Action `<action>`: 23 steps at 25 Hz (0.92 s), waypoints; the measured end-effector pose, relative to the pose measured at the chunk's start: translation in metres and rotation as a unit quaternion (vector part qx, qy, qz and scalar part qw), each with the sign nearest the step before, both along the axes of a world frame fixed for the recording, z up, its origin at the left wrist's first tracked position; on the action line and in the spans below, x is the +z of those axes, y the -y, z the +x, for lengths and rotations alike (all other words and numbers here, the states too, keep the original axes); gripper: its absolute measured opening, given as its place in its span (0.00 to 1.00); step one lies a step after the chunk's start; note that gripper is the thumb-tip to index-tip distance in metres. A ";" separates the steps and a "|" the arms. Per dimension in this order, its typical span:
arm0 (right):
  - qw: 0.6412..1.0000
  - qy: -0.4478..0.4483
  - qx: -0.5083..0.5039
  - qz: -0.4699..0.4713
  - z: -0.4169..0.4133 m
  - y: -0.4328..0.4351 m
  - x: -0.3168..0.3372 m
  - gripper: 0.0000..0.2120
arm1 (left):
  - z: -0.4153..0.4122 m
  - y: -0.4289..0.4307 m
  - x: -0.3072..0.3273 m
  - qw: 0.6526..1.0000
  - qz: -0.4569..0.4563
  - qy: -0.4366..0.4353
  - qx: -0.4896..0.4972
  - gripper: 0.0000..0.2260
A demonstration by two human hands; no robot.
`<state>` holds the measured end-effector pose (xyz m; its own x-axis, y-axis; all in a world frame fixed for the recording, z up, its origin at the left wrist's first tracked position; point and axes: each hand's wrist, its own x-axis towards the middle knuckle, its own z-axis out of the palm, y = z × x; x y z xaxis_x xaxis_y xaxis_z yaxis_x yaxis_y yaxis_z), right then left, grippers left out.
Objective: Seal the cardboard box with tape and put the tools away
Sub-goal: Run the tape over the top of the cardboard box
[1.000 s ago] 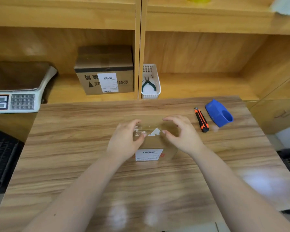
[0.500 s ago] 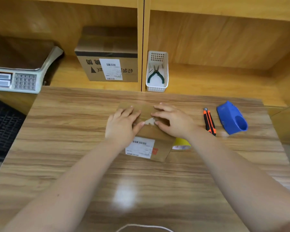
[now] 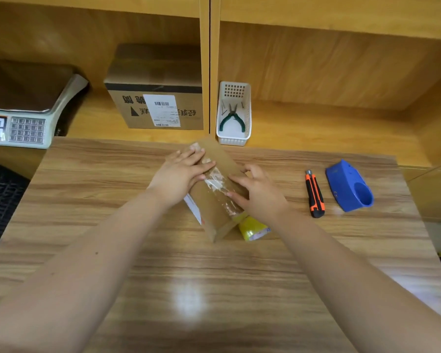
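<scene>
**Both hands flat on the small box**

Fingers (image 3: 189,159) of the left hand (image 3: 177,178) are lying stretched out and unclenched across the far left part of the cardboard box (image 3: 214,200), pressing down on its top rather than gripping it. The right hand (image 3: 259,197) is resting on the box's right side, its fingers (image 3: 236,180) loosely curled against the taped seam, closing around nothing. The box is sitting skewed in the middle of the tabletop (image 3: 214,289), with a white label showing on its left face. A yellow tape roll (image 3: 252,229) is peeking out just beside the box's near right corner, under the right wrist. Further right on the tabletop, an orange and black utility knife (image 3: 314,193) is lying next to a blue tape dispenser (image 3: 349,186). Beyond, on the shelf (image 3: 329,128), a white basket (image 3: 247,115) is holding green-handled pliers (image 3: 231,119), beside a larger labelled carton (image 3: 155,98) and a weighing scale (image 3: 28,108).
</scene>
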<state>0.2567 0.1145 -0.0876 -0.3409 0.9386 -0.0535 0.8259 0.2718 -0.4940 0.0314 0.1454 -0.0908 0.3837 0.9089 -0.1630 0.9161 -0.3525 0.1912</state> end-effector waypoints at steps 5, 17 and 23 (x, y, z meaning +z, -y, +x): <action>0.998 0.055 -0.005 0.000 -0.016 0.013 -0.004 0.21 | 0.024 -0.022 0.004 0.998 0.030 0.005 0.059 0.30; 0.985 -0.115 -0.126 0.004 0.044 -0.007 -0.028 0.15 | 0.036 -0.010 -0.004 0.983 0.064 0.158 0.070 0.15; 0.910 0.167 -0.346 -0.155 0.154 -0.035 -0.086 0.21 | 0.046 -0.012 -0.012 0.987 0.095 0.114 0.068 0.15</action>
<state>0.4105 0.1496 -0.1736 0.4107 0.8442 -0.3444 0.8642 -0.4808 -0.1481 0.0770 0.1574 -0.1033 0.2639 0.9602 0.0911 0.8980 -0.2791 0.3401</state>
